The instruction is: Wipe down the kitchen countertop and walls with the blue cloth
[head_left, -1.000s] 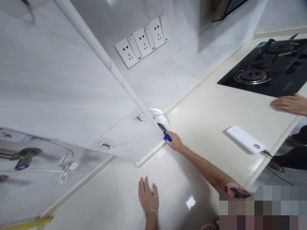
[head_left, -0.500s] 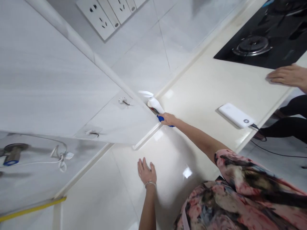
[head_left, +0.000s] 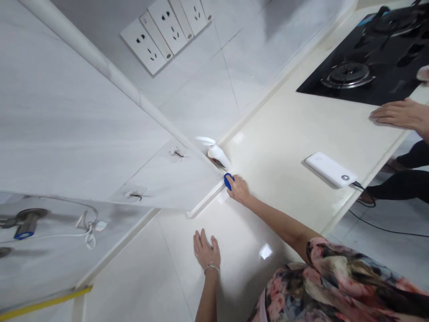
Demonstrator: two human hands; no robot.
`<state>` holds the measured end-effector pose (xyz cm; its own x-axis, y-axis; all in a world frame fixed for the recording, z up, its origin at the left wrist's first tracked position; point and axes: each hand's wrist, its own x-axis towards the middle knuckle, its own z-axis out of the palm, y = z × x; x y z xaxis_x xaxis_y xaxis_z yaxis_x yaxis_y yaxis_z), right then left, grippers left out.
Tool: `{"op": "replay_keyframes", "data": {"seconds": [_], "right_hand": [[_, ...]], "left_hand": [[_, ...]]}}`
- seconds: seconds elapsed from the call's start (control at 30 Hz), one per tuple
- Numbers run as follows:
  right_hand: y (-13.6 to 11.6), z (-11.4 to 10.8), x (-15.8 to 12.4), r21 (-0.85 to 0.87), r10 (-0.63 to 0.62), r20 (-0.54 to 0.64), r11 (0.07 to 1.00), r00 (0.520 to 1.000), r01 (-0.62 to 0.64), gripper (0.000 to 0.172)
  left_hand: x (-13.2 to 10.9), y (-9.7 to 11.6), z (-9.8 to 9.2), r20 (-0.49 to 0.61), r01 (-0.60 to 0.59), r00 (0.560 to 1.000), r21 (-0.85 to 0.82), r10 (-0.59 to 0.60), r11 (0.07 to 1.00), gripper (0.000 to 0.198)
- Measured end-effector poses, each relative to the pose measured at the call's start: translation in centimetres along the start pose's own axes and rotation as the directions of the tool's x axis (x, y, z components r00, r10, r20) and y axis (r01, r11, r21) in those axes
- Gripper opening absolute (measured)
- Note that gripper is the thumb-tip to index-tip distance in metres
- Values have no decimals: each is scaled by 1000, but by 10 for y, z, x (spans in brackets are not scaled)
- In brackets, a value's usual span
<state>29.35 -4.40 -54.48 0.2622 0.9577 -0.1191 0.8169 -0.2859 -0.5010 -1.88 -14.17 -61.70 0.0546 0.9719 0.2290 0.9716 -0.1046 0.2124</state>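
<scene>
My right hand [head_left: 239,189] is closed around a small blue object [head_left: 229,181] with a rounded end, whose kind I cannot make out. It is at the counter against the end of the low white ledge. Just beyond the fingers, a white bottle-like container [head_left: 219,156] with a printed label stands in the corner by the wall, partly hidden by the tiled panel. My left hand [head_left: 207,254], with a bracelet on the wrist, lies flat on the cream counter [head_left: 234,241], fingers spread and holding nothing.
A white power bank [head_left: 330,169] with a black cable lies near the counter's edge. A black gas hob [head_left: 372,67] is at upper right, with another person's hand [head_left: 400,115] beside it. Hooks [head_left: 176,152], sockets [head_left: 152,49] and a valve [head_left: 27,223] are on the walls.
My right hand has drawn slightly back from the white container, and more of the blue object shows. My left hand stays flat. The view has shifted a little.
</scene>
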Motion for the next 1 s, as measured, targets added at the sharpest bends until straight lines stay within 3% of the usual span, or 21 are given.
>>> {"op": "replay_keyframes", "data": {"seconds": [0.13,0.23,0.3,0.47,0.57,0.67,0.8,1.0], "right_hand": [[-6,22,-27,-57,-154,-16,987,988,153,62],[-8,39,-54,-102,-336,4,937,942,335,49],[-7,47,-69,-131,-412,-6,904,911,408,51],[22,36,-88,-120,-505,23,855,863,504,65],[51,21,-93,-75,-422,-12,905,907,420,68],[75,8,-88,116,-208,-83,969,975,217,66],[88,-4,-56,421,91,-123,907,988,-31,52],[69,-12,1,507,136,-122,860,983,-57,57]], "left_hand": [[1,-2,0,1,22,1000,6,-22,1000,56],[2,-5,2,-16,22,1000,8,-22,1000,57],[2,-9,5,-31,15,999,5,-15,1000,58],[5,-12,10,-18,44,999,-16,-44,999,59],[6,-9,8,-6,52,999,-30,-52,998,58],[6,-5,4,9,60,998,-31,-60,998,59],[5,-3,3,22,67,998,-18,-67,998,59],[4,-6,6,-9,61,998,-8,-61,998,58]]}}
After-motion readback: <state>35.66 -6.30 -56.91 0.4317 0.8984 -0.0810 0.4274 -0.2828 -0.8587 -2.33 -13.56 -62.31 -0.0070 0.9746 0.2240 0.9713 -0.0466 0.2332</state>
